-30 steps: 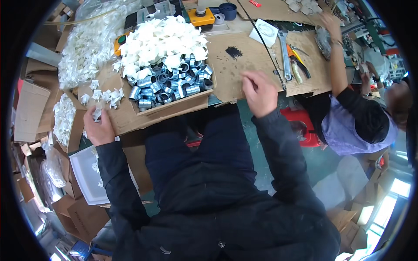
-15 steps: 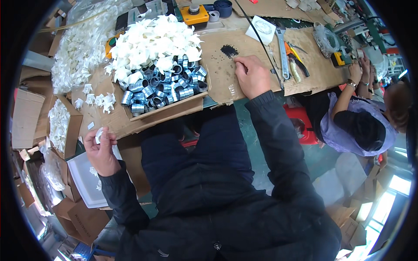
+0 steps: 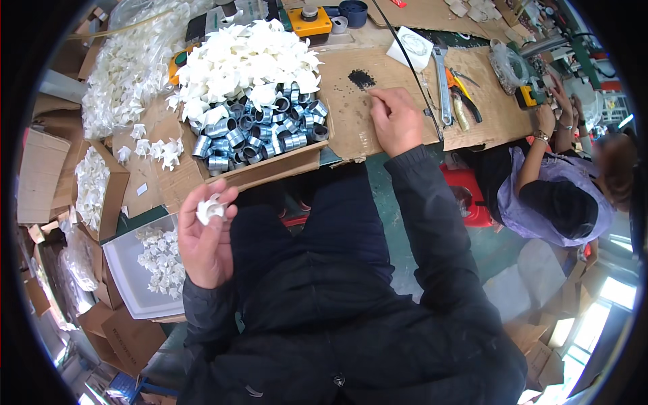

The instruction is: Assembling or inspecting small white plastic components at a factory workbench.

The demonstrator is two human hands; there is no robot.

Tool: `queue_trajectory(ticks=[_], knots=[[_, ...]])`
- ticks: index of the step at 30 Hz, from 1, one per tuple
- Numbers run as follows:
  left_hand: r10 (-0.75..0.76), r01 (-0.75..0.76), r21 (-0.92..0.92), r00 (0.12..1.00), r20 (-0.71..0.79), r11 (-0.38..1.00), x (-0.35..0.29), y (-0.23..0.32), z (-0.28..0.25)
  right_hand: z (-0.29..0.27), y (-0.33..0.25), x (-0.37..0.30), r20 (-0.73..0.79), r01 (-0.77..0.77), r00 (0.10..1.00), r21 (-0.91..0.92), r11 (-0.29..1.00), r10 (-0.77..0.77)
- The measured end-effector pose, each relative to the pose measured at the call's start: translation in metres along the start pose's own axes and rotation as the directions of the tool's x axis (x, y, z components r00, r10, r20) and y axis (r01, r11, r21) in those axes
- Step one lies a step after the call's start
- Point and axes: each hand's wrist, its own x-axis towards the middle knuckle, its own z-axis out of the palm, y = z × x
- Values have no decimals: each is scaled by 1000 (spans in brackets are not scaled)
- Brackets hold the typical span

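My left hand (image 3: 206, 237) is raised near the front edge of the table, palm up. Its thumb and fingers hold a small white plastic part with pointed blades (image 3: 210, 210). On the cardboard table cover, my right hand (image 3: 397, 123) rests with its fingers curled in; whatever they hold, if anything, is hidden. Just beyond it lies a little heap of tiny black pieces (image 3: 362, 79). Between the hands, an open cardboard box holds shiny metal rings (image 3: 237, 137) in front and a big pile of white bladed parts (image 3: 246, 64) behind.
A white tray (image 3: 127, 287) with more bladed parts stands at lower left, below a small filled carton (image 3: 120, 189). Right of my right hand lie an adjustable wrench (image 3: 442, 88) and pliers (image 3: 466, 94). A co-worker (image 3: 560, 182) sits at the right.
My left hand has moved right, away from above the white tray, and turned so the white bladed part shows more fully. The right hand stays at nearly the same spot.
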Motion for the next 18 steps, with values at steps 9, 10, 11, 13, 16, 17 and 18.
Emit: queue_trajectory(ticks=[9,10,11,13,16,17,18], knots=[[-102,113,-62,981,165,992,0,-21,42,-44,-35,-14,625,-660,650,747,-88,432],[-109,124,-62,972,206,990,1,-23,44,-48,-42,-18,678,-653,642,728,-209,358],[-129,144,-47,962,239,989,3,-24,48,-54,-48,-22,718,-640,637,696,-327,280],[-114,117,2,960,255,993,1,-28,54,-59,-64,-33,753,-661,617,653,-369,229],[-142,146,4,957,253,989,2,-28,66,-64,-97,-53,794,-689,590,589,-421,145],[-146,151,-2,958,248,989,4,-31,69,-63,-108,-58,812,-726,569,570,-384,128],[-149,155,-7,958,243,988,4,-33,71,-62,-116,-64,829,-761,548,549,-346,111]])
